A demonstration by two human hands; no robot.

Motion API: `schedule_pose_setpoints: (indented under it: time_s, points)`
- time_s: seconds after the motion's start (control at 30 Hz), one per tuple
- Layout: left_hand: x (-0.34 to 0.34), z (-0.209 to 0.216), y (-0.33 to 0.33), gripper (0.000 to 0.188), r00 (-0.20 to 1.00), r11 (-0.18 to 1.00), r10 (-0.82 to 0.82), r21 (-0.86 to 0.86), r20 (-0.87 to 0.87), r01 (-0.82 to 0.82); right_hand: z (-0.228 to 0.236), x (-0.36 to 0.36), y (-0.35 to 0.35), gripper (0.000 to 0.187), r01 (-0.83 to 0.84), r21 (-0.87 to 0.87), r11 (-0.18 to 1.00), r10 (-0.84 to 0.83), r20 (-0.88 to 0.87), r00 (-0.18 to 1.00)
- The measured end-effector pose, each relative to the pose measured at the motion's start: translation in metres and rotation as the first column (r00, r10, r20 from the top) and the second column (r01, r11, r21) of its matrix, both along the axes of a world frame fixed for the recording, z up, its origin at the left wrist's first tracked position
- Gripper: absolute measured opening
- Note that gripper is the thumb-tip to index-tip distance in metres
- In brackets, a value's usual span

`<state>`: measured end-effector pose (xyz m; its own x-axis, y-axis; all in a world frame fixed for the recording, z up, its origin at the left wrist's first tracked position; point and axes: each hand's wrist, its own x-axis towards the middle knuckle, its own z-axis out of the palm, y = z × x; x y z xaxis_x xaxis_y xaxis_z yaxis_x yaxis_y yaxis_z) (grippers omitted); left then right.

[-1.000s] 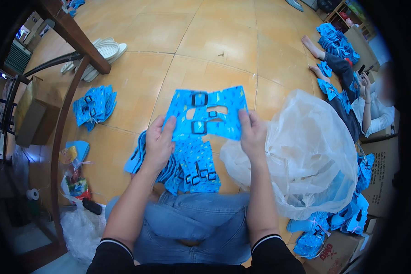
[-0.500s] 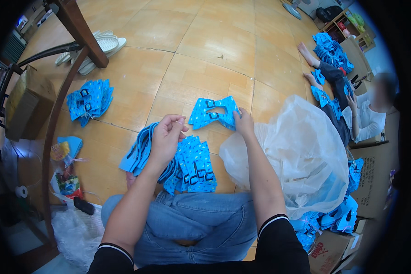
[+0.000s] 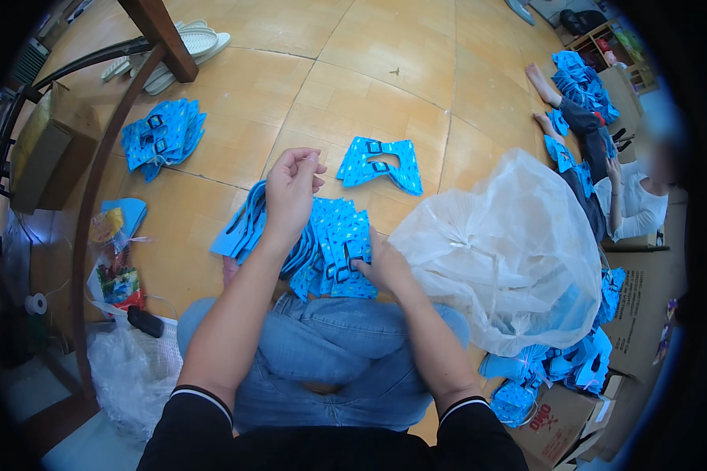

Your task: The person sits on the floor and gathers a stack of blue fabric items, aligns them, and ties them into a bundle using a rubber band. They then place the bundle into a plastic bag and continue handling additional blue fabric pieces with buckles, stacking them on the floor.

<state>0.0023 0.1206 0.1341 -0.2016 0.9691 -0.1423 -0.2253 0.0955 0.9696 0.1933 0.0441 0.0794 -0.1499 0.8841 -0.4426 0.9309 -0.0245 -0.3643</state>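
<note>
In front of my crossed legs lies a fanned row of blue patterned pieces (image 3: 330, 235) with cut-outs and black buckles. My right hand (image 3: 386, 265) is at the row's right end, thumb and fingers closed on the edge of the outermost piece by a buckle. My left hand (image 3: 292, 192) is raised over the row, thumb and fingertips pinched together; whatever they may hold is too small to make out. Just beyond, a small flat stack of the same pieces (image 3: 403, 161) lies on the floor, touched by neither hand.
A taller stack of blue pieces (image 3: 182, 129) sits at the left, near a wooden post (image 3: 165, 39) and sandals (image 3: 188, 43). A big translucent plastic bag (image 3: 503, 243) rests at my right. Cardboard boxes (image 3: 554, 428) stand lower right. A person (image 3: 636, 204) sits farther right among blue pieces.
My right hand has let go of the small stack beyond the row and come back toward me to the row's right end. My left hand stays pinched over the row. The view has shifted slightly.
</note>
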Motion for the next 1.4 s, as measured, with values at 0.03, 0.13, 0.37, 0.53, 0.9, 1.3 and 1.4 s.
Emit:
schedule_pose_setpoints:
  time_s: [0.03,0.13,0.37,0.53,0.9,1.3,1.4]
  points:
    - [0.0,0.0,-0.001,0.021,1.0,1.0,-0.009,-0.007,0.006,0.01,0.0,-0.003,-0.004,0.077,0.003,-0.033,0.999,-0.002,0.007,1.0]
    - [0.0,0.002,-0.004,0.022,1.0,1.0,-0.019,-0.002,0.008,0.019,0.011,-0.001,-0.009,0.084,-0.036,0.036,0.999,0.035,0.026,0.999]
    - [-0.003,0.008,-0.005,0.03,0.973,0.986,-0.167,0.005,0.163,0.168,0.091,0.022,0.018,0.085,0.488,-0.226,0.843,-0.472,-0.747,0.469]
    - [0.019,0.009,-0.017,0.036,0.901,0.904,-0.377,0.3,0.216,0.306,0.104,-0.002,0.052,0.092,0.635,-0.326,0.7,-0.469,-0.881,0.065]
    - [0.004,0.01,-0.007,0.027,0.936,0.958,-0.28,0.132,0.215,0.256,0.047,0.028,0.074,0.053,0.611,0.207,0.764,-0.069,-0.916,0.396]
    - [0.001,0.004,-0.006,0.028,0.945,0.988,-0.149,0.088,0.29,0.128,0.05,0.038,0.077,0.018,0.555,-0.051,0.83,-0.131,-0.986,0.104]
    - [0.0,0.003,-0.004,0.029,0.953,0.99,-0.129,0.088,0.276,0.109,0.048,0.038,0.079,0.02,0.573,-0.127,0.81,-0.166,-0.986,0.017]
